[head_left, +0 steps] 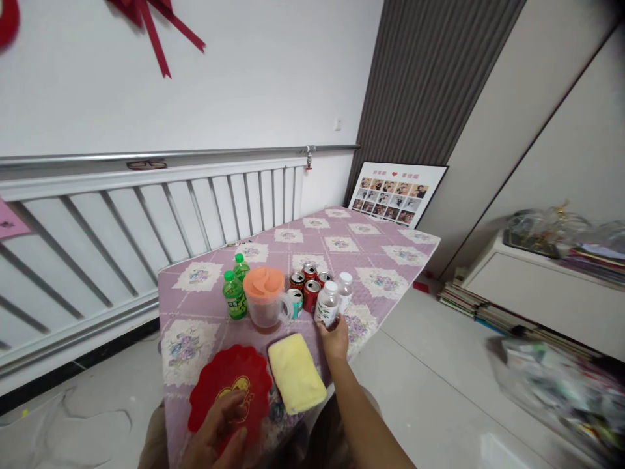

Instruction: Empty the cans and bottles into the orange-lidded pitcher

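Note:
My right hand [334, 339] is wrapped round the lower part of a white-capped bottle [327, 305] with a leafy label, which stands upright on the table. Just behind it is a second white-capped bottle [344, 290]. My left hand [222, 426] hovers over a red scalloped tray [209, 374] with a gold print; its fingers are curled but apart, with nothing between them. Between the hands lies a folded yellow cloth [297, 374]. Several opened drink cans [311, 296], mostly red, cluster left of the bottles. A clear pitcher [264, 312] with an orange lid stands beside them.
Two green drink bottles [236, 296] stand left of the pitcher. A purple floral tablecloth [319, 251] covers the table. Behind it runs a white radiator [195, 212]. A framed photo board [395, 192] leans at the far end; a low white cabinet [537, 283] is at right.

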A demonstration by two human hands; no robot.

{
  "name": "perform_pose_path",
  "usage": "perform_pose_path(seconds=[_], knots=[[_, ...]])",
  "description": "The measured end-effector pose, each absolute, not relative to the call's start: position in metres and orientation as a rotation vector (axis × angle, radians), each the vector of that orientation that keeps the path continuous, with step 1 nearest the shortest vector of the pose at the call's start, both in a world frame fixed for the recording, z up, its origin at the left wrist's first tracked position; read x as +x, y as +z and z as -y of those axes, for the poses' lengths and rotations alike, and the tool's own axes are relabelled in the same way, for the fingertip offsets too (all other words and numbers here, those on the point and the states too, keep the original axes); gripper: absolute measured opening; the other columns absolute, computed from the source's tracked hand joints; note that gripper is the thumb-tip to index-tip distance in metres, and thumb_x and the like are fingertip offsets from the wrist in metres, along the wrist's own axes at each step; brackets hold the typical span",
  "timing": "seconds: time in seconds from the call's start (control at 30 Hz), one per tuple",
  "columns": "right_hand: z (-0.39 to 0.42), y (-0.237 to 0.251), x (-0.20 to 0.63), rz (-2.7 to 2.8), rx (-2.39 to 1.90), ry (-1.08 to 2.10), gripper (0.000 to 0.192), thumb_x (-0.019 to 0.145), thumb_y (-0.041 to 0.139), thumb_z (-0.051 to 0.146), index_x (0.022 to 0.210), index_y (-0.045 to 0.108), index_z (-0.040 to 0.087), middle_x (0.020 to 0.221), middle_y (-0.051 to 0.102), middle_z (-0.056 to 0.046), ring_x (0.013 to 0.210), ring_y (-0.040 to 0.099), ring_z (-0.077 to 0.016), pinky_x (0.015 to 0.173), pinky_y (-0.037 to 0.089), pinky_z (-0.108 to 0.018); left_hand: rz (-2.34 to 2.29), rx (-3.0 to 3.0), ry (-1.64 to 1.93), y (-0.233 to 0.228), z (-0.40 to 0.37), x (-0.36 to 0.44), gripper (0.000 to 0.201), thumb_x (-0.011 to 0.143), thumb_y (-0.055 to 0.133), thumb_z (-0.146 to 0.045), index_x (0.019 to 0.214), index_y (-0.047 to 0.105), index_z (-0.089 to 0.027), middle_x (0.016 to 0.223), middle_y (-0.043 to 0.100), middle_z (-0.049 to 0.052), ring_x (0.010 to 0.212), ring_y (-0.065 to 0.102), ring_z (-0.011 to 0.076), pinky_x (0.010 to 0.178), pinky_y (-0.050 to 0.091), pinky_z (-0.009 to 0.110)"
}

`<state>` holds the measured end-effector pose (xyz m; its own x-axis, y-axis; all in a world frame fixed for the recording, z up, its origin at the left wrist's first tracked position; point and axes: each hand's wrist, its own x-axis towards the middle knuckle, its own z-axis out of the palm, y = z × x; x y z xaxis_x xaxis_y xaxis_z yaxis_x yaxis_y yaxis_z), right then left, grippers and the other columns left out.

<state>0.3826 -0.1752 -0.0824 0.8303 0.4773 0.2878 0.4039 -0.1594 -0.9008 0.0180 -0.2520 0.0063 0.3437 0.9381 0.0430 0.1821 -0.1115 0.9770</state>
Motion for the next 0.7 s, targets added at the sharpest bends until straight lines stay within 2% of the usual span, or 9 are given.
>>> perform_pose_path(seconds=[0.2,0.37,0.5,0.57,0.6,0.7], knots=[[0.192,-0.097,0.382,0.625,-1.789,0.072,0.069,0.070,0.066,0.047,0.129,0.056,0.012,0.116,0.071,-0.019,0.103,0.067,-0.0310,0.091,0.052,-0.043,-1.027,1.502,0.915,0.014,0.258,-0.004,0.049,0.082,0.073,-0.056,0.122,0.069,-0.026,0.127,0.072,0.011,0.112,0.072,0.0273,0.093,0.062,0.034],[0.208,-0.104,0.377,0.692,-1.824,0.082,0.049,0.079,0.066,0.045,0.119,0.063,0.016,0.109,0.071,-0.013,0.101,0.067,-0.0285,0.090,0.054,-0.043,-1.128,1.504,0.936,0.029,0.276,-0.015,0.051,0.079,0.075,-0.057,0.119,0.071,-0.027,0.118,0.076,0.009,0.109,0.073,0.0277,0.092,0.063,0.032],[0.215,-0.101,0.373,0.828,-1.845,0.094,0.036,0.095,0.064,0.042,0.122,0.063,0.018,0.120,0.067,-0.008,0.101,0.067,-0.0211,0.088,0.057,-0.043,-1.141,1.472,1.010,0.026,0.286,-0.023,0.050,0.076,0.076,-0.058,0.116,0.072,-0.027,0.116,0.076,0.008,0.106,0.073,0.0272,0.089,0.063,0.031],[0.216,-0.098,0.374,0.887,-1.850,0.083,0.035,0.097,0.063,0.042,0.123,0.063,0.018,0.122,0.066,-0.008,0.102,0.066,-0.0204,0.088,0.057,-0.042,-1.125,1.472,1.031,0.020,0.287,-0.026,0.049,0.076,0.077,-0.057,0.115,0.073,-0.027,0.116,0.076,0.009,0.105,0.073,0.0272,0.088,0.063,0.031],[0.216,-0.097,0.376,0.914,-1.853,0.076,0.032,0.096,0.063,0.043,0.116,0.065,0.017,0.115,0.068,-0.007,0.098,0.066,-0.0201,0.087,0.056,-0.042,-1.120,1.474,1.038,0.016,0.287,-0.028,0.048,0.077,0.076,-0.055,0.115,0.072,-0.026,0.117,0.075,0.010,0.104,0.073,0.0271,0.088,0.062,0.032],[0.214,-0.097,0.380,0.975,-1.861,0.050,0.032,0.088,0.057,0.047,0.076,0.066,0.019,0.082,0.069,-0.009,0.084,0.064,-0.0251,0.084,0.053,-0.044,-1.112,1.471,1.041,0.001,0.287,-0.034,0.046,0.081,0.073,-0.051,0.119,0.071,-0.024,0.119,0.073,0.011,0.104,0.072,0.0264,0.091,0.061,0.034]])
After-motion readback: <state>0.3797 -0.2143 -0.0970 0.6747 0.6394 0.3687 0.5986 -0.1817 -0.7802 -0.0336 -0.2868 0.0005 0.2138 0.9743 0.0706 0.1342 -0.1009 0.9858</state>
